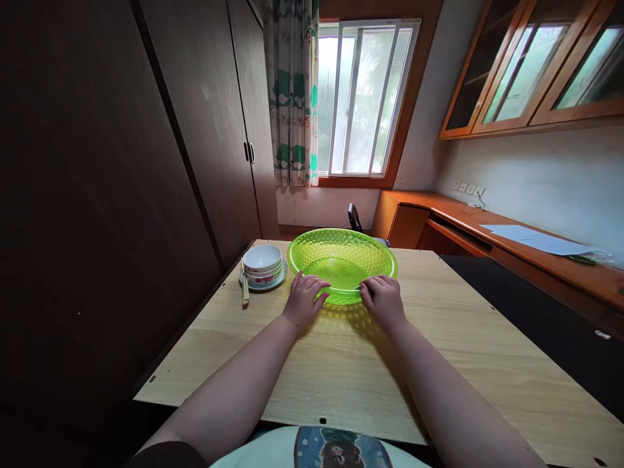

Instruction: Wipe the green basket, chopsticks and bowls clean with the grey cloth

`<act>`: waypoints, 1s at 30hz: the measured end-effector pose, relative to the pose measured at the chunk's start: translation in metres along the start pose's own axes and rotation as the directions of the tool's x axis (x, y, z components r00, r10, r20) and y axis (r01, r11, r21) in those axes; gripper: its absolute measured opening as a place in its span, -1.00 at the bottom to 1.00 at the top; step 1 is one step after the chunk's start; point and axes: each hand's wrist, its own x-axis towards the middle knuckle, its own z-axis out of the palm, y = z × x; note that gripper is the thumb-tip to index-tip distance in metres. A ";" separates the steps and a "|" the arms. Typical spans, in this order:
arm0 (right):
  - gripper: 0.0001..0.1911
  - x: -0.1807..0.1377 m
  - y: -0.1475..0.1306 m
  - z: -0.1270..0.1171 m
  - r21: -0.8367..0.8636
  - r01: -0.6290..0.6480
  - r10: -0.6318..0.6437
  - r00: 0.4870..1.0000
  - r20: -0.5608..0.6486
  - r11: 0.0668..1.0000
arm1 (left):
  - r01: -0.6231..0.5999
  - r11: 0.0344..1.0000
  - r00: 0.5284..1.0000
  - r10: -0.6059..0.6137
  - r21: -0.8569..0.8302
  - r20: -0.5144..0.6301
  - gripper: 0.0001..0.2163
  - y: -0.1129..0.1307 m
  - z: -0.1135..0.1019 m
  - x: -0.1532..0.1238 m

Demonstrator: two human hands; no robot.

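Note:
A translucent green plastic basin (341, 239) with a dimpled wall stands on the wooden table. My left hand (305, 298) is on the left part of its near rim, fingers bent over the edge and thumb below. At the right part of the same rim, my right hand (383, 299) has its fingers curled over the edge. A small dark spot shows by the right fingertips; I cannot make out what it is. Left of the basin, white bowls (263, 259) are stacked on a plate (283, 275), with light chopsticks (244, 286) leaning against the plate's left side.
The pale wooden table (331, 370) runs toward the window (370, 97). A dark wardrobe (209, 117) borders its left side. Along the right wall is an orange-brown desk (458, 211) with white paper (536, 239) on it. Part of a dark chair (354, 216) shows behind the basin.

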 end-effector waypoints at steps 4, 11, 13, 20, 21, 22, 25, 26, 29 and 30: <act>-0.77 0.001 0.010 0.002 -0.009 -0.054 0.054 0.998 -0.034 0.998 | 0.000 1.000 1.000 0.000 -0.001 0.002 -0.81 0.000 0.001 0.000; -0.76 0.000 0.006 0.000 0.019 -0.025 0.025 0.999 -0.024 1.000 | -0.005 1.000 1.000 0.005 -0.010 -0.014 -0.81 0.001 0.001 0.000; -0.76 -0.001 0.002 0.000 0.031 0.004 -0.004 1.000 -0.007 0.999 | -0.004 1.000 1.000 0.004 -0.007 -0.014 -0.81 0.001 0.000 0.000; -0.75 -0.001 0.007 0.002 0.013 -0.047 0.048 0.998 -0.034 0.999 | -0.005 1.000 1.000 0.005 0.001 -0.003 -0.81 0.000 0.000 0.000; -0.75 -0.001 0.008 0.003 0.003 -0.060 0.060 0.997 -0.048 0.998 | -0.005 1.000 1.000 0.005 0.002 -0.004 -0.81 0.000 0.001 0.000; -0.75 -0.001 0.010 0.003 -0.006 -0.072 0.071 0.995 -0.063 0.997 | -0.005 1.000 1.000 0.005 0.002 -0.005 -0.81 0.000 0.001 0.000; -0.74 0.000 0.013 0.003 -0.020 -0.105 0.102 0.989 -0.108 0.994 | -0.006 1.000 1.000 0.006 0.001 -0.009 -0.81 0.000 0.001 0.000; -0.74 0.000 0.013 0.003 -0.019 -0.109 0.106 0.988 -0.114 0.994 | -0.006 1.000 1.000 0.006 0.001 -0.010 -0.81 0.000 0.001 0.000; -0.74 -0.001 0.012 0.003 -0.004 -0.085 0.084 0.991 -0.102 0.996 | -0.008 1.000 1.000 0.008 0.003 -0.006 -0.81 0.000 0.000 0.000; -0.74 -0.001 0.011 0.003 0.004 -0.067 0.067 0.994 -0.091 0.998 | -0.009 1.000 1.000 0.009 0.004 -0.003 -0.81 0.000 0.000 0.000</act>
